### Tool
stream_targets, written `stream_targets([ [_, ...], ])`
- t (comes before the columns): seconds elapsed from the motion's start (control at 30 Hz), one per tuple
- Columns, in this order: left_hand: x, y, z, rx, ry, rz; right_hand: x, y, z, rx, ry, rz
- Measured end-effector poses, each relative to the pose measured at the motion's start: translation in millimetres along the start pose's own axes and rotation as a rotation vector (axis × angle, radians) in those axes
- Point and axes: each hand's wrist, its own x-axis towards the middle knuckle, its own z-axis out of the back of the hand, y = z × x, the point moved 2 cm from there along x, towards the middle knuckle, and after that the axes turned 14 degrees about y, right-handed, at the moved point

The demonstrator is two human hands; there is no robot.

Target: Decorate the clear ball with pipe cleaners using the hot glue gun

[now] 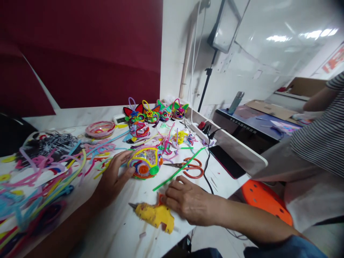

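A round ornament covered in colourful pipe cleaners, with yellow outlines and orange and green discs, sits on the white table. My left hand grips its left side between thumb and fingers. In front of it lies a yellow hot glue gun, its nozzle pointing left. The fingers of my right hand curl over the gun's rear edge beside its orange part; their tips are partly hidden. A green pipe cleaner lies just beyond my right hand, across orange-handled scissors.
Several finished animal-head ornaments stand at the back. Loose pipe cleaners cover the left side. A phone, black cable and power strip lie at right. A person in a striped top stands near an orange stool.
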Motion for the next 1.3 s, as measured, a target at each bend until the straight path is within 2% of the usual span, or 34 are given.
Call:
stream_targets([
  [0.3, 3.2, -1.3, 0.6, 0.000, 0.039, 0.034, 5.4, 5.9, -0.6, -0.013, -0.046, 0.001],
  [0.4, 3.3, -1.1, 0.7, 0.022, 0.044, 0.062, -0.2, -0.3, 4.8, 0.105, -0.056, 0.046],
  [0.47, 3.3, 0.2, 0.6, 0.017, 0.047, 0.089, -5.0, -15.2, 10.9, 0.223, -0.080, 0.079],
  [0.5, 3.3, 1.0, 0.6, 0.005, 0.046, 0.097, -6.7, -27.2, 13.6, 0.264, -0.092, 0.058],
  [0.53, 3.3, 2.1, 0.7, -0.010, 0.044, 0.100, -7.7, -43.1, 15.3, 0.274, -0.111, -0.053],
  [0.6, 3.2, 4.6, 1.4, -0.035, 0.036, 0.095, -7.6, -80.2, 14.1, 0.171, -0.064, -0.388],
  [0.63, 3.0, 6.1, 1.9, -0.042, 0.039, 0.093, -6.1, -98.0, 12.1, 0.140, -0.055, -0.489],
  [0.77, 1.0, 11.2, 5.5, -0.019, 0.061, 0.089, 8.4, -148.6, -2.2, 0.070, 0.006, -0.620],
  [0.83, 0.2, 13.1, 7.6, -0.002, 0.067, 0.074, 15.7, -159.2, -8.1, 0.040, 0.043, -0.635],
  [0.97, 0.2, 18.0, 11.7, 0.013, 0.074, 0.046, 18.4, -163.2, -7.3, -0.001, 0.068, -0.643],
  [1.17, 1.2, 20.7, 13.0, -0.062, 0.104, 0.067, -4.9, -170.9, 10.5, -0.030, 0.013, -0.713],
  [1.3, 2.4, 18.5, 12.4, -0.061, 0.104, 0.063, -20.5, -179.2, 12.5, -0.017, -0.009, -0.767],
])
